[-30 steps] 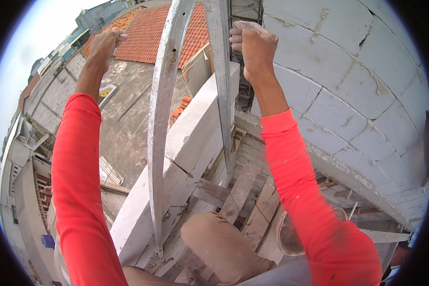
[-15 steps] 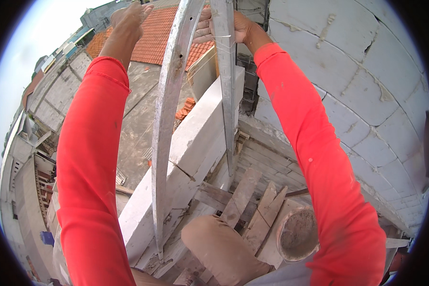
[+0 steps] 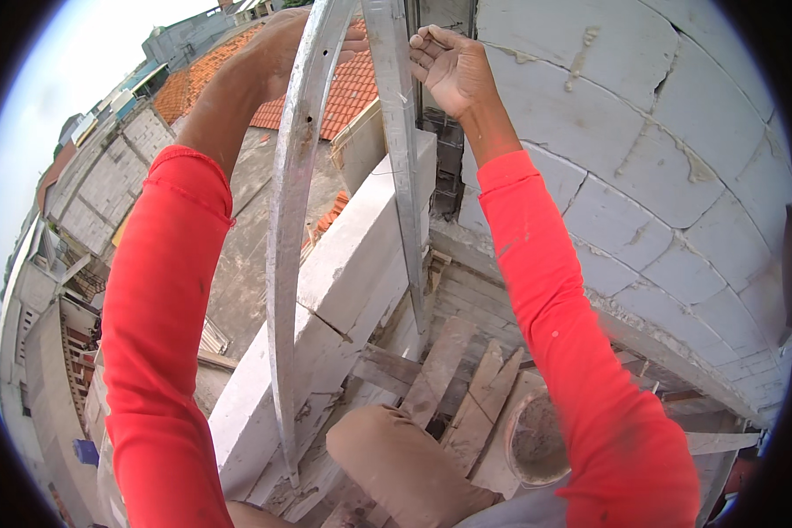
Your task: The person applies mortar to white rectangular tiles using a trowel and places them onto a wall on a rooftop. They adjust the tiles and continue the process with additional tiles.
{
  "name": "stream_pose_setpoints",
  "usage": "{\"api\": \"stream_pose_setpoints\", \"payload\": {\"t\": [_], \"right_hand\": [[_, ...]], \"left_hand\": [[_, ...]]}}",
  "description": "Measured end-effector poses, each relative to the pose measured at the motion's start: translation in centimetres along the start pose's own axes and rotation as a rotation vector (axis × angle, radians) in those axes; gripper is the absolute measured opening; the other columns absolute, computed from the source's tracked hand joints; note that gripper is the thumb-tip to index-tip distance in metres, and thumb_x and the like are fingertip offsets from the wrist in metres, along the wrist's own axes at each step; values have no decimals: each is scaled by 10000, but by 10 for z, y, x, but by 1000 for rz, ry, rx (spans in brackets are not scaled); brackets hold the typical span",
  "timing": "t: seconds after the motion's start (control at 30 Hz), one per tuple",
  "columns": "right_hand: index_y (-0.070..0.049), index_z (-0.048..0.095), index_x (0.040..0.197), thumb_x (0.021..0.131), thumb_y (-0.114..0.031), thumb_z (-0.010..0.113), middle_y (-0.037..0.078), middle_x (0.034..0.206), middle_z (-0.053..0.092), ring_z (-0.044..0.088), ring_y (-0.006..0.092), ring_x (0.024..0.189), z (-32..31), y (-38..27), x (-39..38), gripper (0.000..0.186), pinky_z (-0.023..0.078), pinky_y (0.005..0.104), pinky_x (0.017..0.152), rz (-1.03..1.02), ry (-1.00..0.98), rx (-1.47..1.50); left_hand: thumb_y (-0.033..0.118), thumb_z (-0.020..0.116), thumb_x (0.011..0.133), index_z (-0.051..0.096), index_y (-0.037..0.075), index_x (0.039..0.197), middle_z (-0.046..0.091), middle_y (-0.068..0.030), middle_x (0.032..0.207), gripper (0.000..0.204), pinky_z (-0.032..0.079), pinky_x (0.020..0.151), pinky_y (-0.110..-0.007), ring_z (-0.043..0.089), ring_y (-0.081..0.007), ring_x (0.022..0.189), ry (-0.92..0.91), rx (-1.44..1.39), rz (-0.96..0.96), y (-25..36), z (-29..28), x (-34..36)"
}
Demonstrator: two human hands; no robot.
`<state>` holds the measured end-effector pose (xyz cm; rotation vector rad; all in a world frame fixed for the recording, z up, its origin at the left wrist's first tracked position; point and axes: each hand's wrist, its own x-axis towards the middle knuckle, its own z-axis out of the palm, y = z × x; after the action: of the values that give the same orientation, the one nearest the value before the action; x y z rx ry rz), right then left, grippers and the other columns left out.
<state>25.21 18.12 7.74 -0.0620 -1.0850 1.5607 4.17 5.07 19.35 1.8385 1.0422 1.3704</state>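
Two long galvanized metal struts rise in front of me, the left one (image 3: pixel 295 167) bowed by the lens and pierced with small holes, the right one (image 3: pixel 399 167) narrower. My left hand (image 3: pixel 277 53) reaches behind the left strut; its outstretched fingers show between the two struts. Just right of the right strut is my right hand (image 3: pixel 459 75), palm partly turned to me, fingers curled in toward the thumb. Whatever those fingertips pinch, if anything, is too small to make out. A thin wire (image 3: pixel 405 99) shows on the right strut.
A white block wall (image 3: pixel 361 238) runs diagonally below the struts. Pale blockwork (image 3: pixel 625 106) rises on the right. Wooden planks (image 3: pixel 440 370) and a mortar bucket (image 3: pixel 537 440) lie below, beside my bent knee (image 3: pixel 396 466). Orange roof tiles (image 3: pixel 352 97) and rooftops spread beyond.
My right hand has come out from behind the right strut to its right side, fingers curling. My left hand has moved right, passing behind the left strut. The view has shifted slightly.
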Motion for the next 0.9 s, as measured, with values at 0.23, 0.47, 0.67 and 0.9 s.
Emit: {"api": "stream_pose_setpoints", "payload": {"t": [0.23, 0.47, 0.67, 0.9], "right_hand": [[-44, 774, 1072, 983, -159, 696, 66, 1019, 740, 681, 206, 1060, 48, -11, -69, 165, 526, 401, 1036, -335, 137, -380], [-79, 841, 993, 957, -139, 752, 123, 1027, 760, 674, 233, 949, 88, 24, -70, 113, 558, 342, 873, -952, 64, -1407], [-49, 666, 709, 768, -51, 713, 77, 754, 604, 612, 310, 824, 112, 49, -45, 75, 506, 460, 608, -1117, 320, -1515], [-18, 725, 965, 830, -152, 727, 153, 911, 665, 642, 359, 993, 103, 55, -40, 191, 558, 469, 767, -1009, 256, -1642]], "left_hand": [[80, 651, 994, 661, -86, 1184, 721, -162, 1103, 253, 595, 809, -289, 701, -191, 965, 159, 216, 164, 6, 19, -23], [137, 697, 992, 732, -28, 1162, 751, -97, 1044, 240, 568, 764, -284, 685, -125, 923, 446, 411, 196, 7, 20, -48], [160, 725, 993, 779, 17, 1142, 766, -42, 992, 213, 550, 727, -283, 674, -87, 878, 214, 457, 186, -19, -1, -49], [186, 724, 997, 744, 10, 1182, 740, -67, 1035, 257, 554, 802, -312, 671, -136, 927, 196, 311, 96, -49, -18, 1]]}}
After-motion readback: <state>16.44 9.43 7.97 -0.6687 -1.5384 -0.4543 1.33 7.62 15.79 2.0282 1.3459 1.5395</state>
